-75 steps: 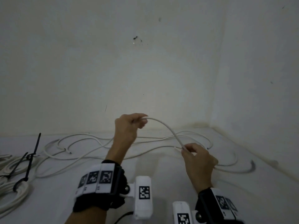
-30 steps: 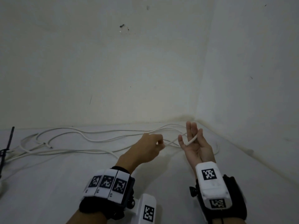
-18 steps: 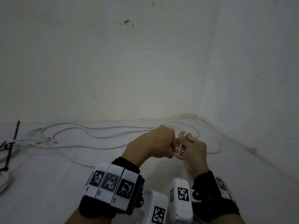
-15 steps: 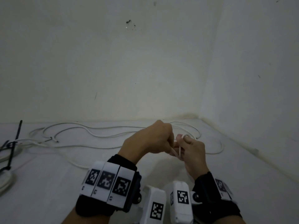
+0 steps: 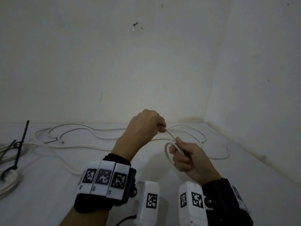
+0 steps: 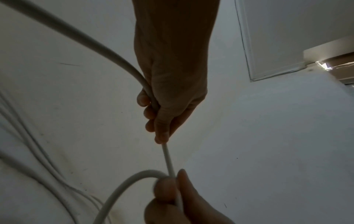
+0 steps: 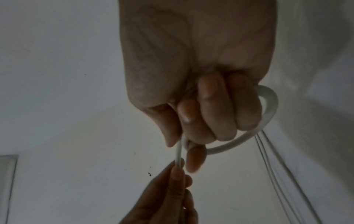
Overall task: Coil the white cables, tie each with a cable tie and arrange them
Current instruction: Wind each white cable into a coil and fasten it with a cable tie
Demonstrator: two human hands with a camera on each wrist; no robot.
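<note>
A long white cable (image 5: pixel 91 132) sprawls in loose curves over the white floor by the wall. My left hand (image 5: pixel 146 126) is raised and grips the cable (image 6: pixel 122 60), which runs through its fist. A short stretch of cable (image 5: pixel 171 136) goes down from it to my right hand (image 5: pixel 184 154). The right hand (image 7: pixel 201 115) pinches a small loop of the cable (image 7: pixel 268 104) between thumb and curled fingers. The loop (image 5: pixel 167 150) sticks out to the left of its fingers. In the left wrist view the loop (image 6: pixel 134 180) curves beside the right thumb.
At the far left lie coiled white cables (image 5: pixel 9 181) bound with black cable ties (image 5: pixel 19 149), whose tails stick up. Walls meet in a corner (image 5: pixel 205 118) behind the hands. More of the loose cable (image 5: pixel 218 154) curves to the right of my right hand.
The hands met and formed a small loop of cable. Since then my left hand has risen and drawn away, paying out a short stretch, while the right keeps the loop.
</note>
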